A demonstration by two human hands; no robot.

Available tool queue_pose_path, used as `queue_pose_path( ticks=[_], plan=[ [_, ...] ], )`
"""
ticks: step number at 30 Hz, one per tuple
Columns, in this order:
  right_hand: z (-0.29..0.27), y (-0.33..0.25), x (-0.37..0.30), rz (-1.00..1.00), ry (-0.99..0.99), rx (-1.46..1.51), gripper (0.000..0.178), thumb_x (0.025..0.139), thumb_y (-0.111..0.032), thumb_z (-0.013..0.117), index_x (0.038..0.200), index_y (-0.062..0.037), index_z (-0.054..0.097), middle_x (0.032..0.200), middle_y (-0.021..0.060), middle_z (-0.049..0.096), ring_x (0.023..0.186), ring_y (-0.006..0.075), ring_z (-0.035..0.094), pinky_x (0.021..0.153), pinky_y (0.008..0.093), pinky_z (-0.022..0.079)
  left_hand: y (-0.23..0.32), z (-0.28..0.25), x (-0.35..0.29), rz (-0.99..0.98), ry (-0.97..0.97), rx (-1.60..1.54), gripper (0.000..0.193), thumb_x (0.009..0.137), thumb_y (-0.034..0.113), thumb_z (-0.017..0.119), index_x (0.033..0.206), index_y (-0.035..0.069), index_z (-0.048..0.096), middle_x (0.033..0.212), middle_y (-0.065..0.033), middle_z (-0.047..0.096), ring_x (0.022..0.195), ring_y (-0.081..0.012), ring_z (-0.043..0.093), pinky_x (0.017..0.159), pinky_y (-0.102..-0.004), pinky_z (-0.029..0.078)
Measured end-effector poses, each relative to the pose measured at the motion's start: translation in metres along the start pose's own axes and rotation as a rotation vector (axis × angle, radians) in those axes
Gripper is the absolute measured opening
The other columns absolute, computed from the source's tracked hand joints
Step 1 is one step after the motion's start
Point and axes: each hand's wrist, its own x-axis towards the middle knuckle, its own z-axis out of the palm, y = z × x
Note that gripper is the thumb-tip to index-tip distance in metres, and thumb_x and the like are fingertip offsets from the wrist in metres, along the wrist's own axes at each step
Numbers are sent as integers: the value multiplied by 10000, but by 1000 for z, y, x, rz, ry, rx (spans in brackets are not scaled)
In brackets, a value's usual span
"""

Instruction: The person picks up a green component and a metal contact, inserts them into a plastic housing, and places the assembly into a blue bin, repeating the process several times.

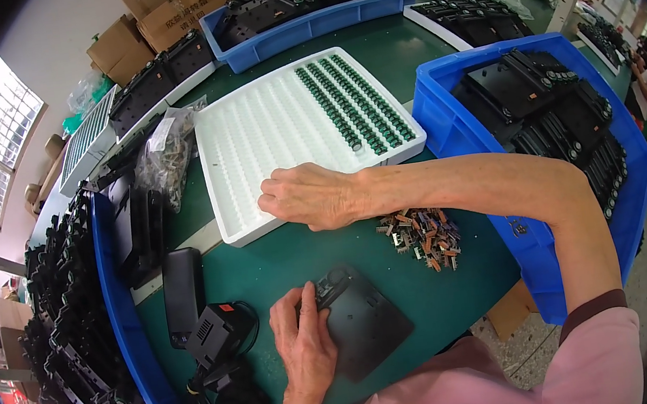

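Note:
My left hand (304, 337) grips the top left edge of a flat black plastic panel (368, 323), which lies tilted near the table's front edge. A small round and ribbed part shows at the panel's upper corner, by my fingertips. My right arm reaches across to the left, and my right hand (313, 196) is over the near side of a white foam tray (231, 232). Its fingers are curled together; whatever they may hold is hidden. Rows of small green-and-black round parts (351, 104) fill the tray's right side. Below my right forearm lies a pile of small pronged components (426, 237).
Blue bins of black panels stand at the left (130, 334), right (440, 97) and back (318, 39). A black power adapter (222, 330) with cables and a long black case (185, 294) lie left of my left hand. A plastic bag (166, 157) sits beside the tray.

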Motion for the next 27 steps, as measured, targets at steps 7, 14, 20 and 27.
queue_pose_path(
  ticks=[7,14,20,27],
  plan=[
    [-4,4,0,-60,-50,-38,242,671,15,711,875,27,580,884,133,594,856,275,615,703,363,569,-2,1,3,3,2,0,456,800,-65,670,1247,-33,588,1118,-180,568,997,-361,549,874,-444,457],
    [-7,-3,-7,33,9,-52,338,630,9,751,903,-11,553,921,116,579,881,266,628,683,362,559,-1,1,4,18,19,-15,459,775,-62,682,1225,-46,594,1106,-179,573,996,-363,555,864,-446,454],
    [-6,-4,-7,-28,-45,-41,384,619,39,735,924,-11,507,926,117,538,893,274,599,722,375,508,0,-1,1,10,39,-17,419,809,-43,670,1223,-40,605,1104,-178,570,970,-354,549,853,-421,471],
    [-18,1,-3,-96,-93,-16,360,627,87,687,918,3,492,934,124,537,890,285,598,705,392,520,-4,1,0,28,45,-45,453,784,-39,693,1224,-61,586,1115,-176,572,996,-360,553,839,-445,445]
  ],
)
